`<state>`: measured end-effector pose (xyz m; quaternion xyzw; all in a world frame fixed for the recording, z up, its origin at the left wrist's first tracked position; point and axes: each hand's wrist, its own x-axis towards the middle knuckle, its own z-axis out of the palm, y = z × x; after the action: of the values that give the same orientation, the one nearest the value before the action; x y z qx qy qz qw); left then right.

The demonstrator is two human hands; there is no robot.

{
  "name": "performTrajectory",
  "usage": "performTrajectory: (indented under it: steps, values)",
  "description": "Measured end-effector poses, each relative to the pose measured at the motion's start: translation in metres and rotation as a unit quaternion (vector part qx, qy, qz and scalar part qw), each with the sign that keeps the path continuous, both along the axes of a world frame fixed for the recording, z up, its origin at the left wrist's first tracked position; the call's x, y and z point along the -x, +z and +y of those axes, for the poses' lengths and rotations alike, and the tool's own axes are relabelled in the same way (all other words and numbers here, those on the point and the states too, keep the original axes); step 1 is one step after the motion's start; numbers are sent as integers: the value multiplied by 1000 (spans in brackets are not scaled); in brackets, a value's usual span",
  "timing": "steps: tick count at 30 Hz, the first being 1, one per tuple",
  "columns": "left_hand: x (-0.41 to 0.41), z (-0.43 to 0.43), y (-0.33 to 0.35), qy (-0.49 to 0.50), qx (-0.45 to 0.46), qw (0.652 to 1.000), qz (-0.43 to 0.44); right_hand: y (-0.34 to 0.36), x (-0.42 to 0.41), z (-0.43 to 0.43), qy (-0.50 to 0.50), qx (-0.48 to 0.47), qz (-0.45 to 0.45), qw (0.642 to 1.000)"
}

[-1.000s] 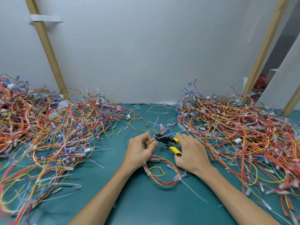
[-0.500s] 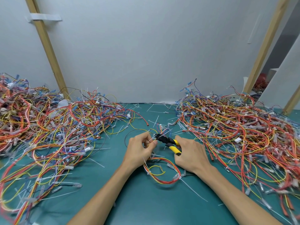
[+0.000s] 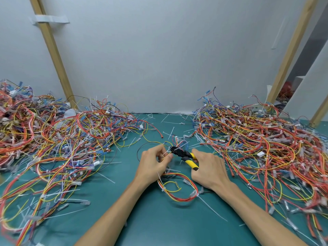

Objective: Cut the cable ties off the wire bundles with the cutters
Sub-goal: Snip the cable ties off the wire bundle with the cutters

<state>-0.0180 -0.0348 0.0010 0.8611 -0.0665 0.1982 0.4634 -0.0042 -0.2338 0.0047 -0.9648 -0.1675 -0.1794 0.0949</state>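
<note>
My left hand (image 3: 154, 163) pinches a small wire bundle (image 3: 179, 189) of red and yellow wires at its top, where a white cable tie (image 3: 166, 153) sticks out by my fingertips. My right hand (image 3: 209, 168) grips the yellow-and-black cutters (image 3: 185, 157). Their black jaws point left and sit right at the tie beside my left thumb. The bundle's loop hangs down onto the green mat (image 3: 159, 224) between my wrists. Whether the jaws are closed on the tie is not visible.
A large heap of tangled wires (image 3: 58, 139) fills the left of the mat, another heap (image 3: 262, 144) the right. Cut white ties (image 3: 170, 132) lie scattered in the middle. A white wall and two slanted wooden posts (image 3: 53, 55) stand behind.
Both hands hold nearly the same place. The cutters' jaws have edged slightly closer to the tie at my left fingertips.
</note>
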Motion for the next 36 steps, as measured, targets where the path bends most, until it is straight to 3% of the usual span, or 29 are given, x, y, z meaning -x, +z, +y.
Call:
performTrajectory:
  steps: [13, 24, 32, 36]
  values:
    - [0, 0, 0, 0, 1, 1000, -2, -2, -1, -1, 12, 10, -37, 999]
    - [-1, 0, -1, -2, -2, 1000, -5, 2, 3, 0, -3, 2, -11, 1000]
    - [-8, 10, -2, -56, 13, 995, 82, 2, 1, 0, -7, -1, -8, 1000]
    - [-8, 11, 1, -24, 21, 998, 48, 2, 1, -1, 1, -7, -10, 1000]
